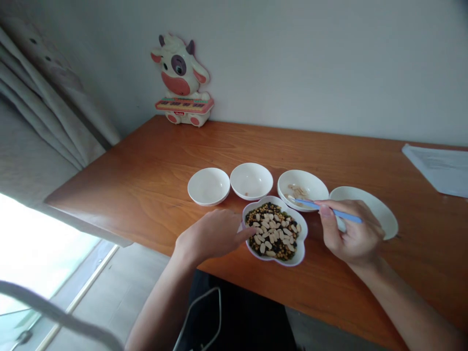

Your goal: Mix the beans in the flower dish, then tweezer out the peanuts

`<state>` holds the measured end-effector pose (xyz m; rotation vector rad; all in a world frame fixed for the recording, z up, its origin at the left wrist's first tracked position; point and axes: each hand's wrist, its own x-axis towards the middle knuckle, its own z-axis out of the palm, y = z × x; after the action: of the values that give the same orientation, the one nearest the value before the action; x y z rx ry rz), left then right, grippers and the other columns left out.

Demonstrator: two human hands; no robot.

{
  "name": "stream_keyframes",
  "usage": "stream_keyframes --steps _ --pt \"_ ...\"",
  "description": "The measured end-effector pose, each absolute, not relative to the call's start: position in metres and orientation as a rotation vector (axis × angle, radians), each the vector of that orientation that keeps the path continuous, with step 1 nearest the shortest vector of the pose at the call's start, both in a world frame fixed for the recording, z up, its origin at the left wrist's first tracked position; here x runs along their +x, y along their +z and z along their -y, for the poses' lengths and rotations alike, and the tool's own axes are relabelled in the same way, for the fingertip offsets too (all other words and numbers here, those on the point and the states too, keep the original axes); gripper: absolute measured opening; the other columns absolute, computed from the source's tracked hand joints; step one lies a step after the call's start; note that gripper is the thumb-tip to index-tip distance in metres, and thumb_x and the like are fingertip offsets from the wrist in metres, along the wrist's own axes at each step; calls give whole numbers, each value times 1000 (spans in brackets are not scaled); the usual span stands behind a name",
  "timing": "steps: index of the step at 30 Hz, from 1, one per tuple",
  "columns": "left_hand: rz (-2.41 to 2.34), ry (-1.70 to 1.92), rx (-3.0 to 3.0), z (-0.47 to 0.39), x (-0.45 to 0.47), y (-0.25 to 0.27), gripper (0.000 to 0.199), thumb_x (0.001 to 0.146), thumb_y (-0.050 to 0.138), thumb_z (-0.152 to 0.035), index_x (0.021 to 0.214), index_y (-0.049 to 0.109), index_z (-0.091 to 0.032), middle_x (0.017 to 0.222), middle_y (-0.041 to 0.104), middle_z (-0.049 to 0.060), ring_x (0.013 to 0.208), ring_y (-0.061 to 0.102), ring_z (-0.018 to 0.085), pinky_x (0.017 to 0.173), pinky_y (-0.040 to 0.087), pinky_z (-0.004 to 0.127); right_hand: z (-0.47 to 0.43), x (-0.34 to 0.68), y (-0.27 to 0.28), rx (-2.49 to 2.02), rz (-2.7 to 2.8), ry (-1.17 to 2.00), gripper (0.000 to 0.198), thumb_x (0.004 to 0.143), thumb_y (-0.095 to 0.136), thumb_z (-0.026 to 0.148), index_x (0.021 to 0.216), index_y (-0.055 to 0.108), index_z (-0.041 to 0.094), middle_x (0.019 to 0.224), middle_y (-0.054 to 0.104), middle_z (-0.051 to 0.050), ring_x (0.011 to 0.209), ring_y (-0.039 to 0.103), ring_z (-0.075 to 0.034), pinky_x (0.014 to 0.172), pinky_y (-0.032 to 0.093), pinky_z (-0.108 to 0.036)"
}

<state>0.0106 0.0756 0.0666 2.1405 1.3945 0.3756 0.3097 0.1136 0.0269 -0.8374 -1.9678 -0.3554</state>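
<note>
My left hand point(215, 233) holds the near-left side of a white scalloped bowl point(300, 256), its thumb over the rim. Inside lie pale oval seeds point(272, 226) on a layer of smaller yellow, black and green grains. In my right hand point(353, 234) are slim blue tweezers point(341, 214), pinched between thumb and fingers. Their tip is over a round white bowl point(314, 184) that holds a few pale pieces point(298, 191). Whether the tip grips anything is too small to tell. Beneath and behind my right hand sits a wider white bowl point(383, 212), partly hidden.
Two more round white bowls, the left one point(208, 185) and one beside it point(251, 179), continue the row; the latter has a tiny speck inside. A cow-shaped toy keyboard point(185, 92) stands at the table's back left. Papers point(442, 168) lie at right. The wooden table's point(146, 204) front edge is near me.
</note>
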Motion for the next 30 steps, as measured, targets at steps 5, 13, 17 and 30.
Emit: stream_keyframes --steps 5,13,17,30 --pt "-1285 224 2220 -81 4 69 50 111 43 -47 74 67 -22 74 72 4 69 68 20 65 46 29 -115 310 26 -814 1950 -375 32 86 70 3 110 71 23 86 80 -4 68 69 -22 67 52 -39" --pt "-1240 195 2279 -85 -1 59 41 110 37 -33 90 70 -20 91 76 9 88 72 24 83 54 34 -117 312 29 -825 1944 -391 42 89 69 6 122 67 31 91 82 -3 68 71 -24 65 54 -43" --pt "-1273 266 2052 -81 -2 56 48 111 38 -43 83 70 -21 77 74 4 70 68 18 66 51 27 -117 313 29 -859 1951 -392 38 90 68 8 121 66 31 89 81 -3 68 72 -24 64 53 -42" --pt "-1307 386 1760 -74 -6 34 53 106 48 -59 78 66 -18 69 63 0 63 55 14 57 41 24 -115 309 33 -982 1966 -390 19 93 65 12 108 70 23 90 81 -4 71 73 -21 69 53 -37"
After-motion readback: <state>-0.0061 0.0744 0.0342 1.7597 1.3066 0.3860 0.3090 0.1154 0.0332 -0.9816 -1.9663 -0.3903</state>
